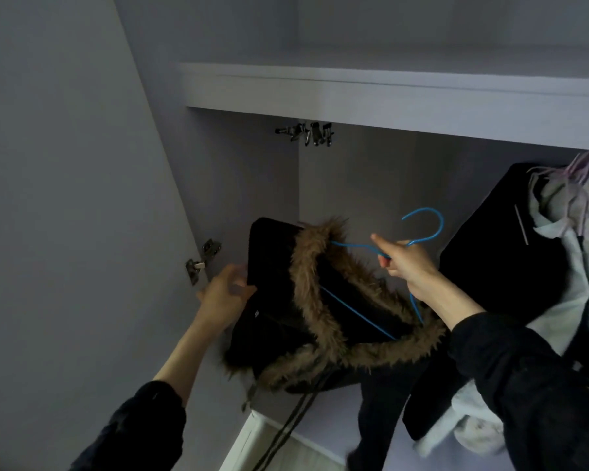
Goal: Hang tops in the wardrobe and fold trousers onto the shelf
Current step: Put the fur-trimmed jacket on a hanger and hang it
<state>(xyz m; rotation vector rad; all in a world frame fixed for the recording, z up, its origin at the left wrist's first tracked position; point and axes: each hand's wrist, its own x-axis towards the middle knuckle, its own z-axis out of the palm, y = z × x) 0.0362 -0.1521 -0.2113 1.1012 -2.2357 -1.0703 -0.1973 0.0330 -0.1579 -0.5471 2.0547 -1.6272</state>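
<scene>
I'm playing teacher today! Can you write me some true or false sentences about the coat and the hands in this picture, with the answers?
1. The right hand holds a blue hanger. True.
2. The coat has a pink fur trim. False: the fur is brown.
3. The left hand grips the coat's edge. True.
4. The hanger's hook is already on a rail. False: it is free in the air.
5. Other clothes hang on the right. True.

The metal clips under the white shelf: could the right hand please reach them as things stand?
Probably yes: the metal clips hang above open space, but the right hand grips the blue wire hanger carrying the fur-trimmed black coat.
</scene>
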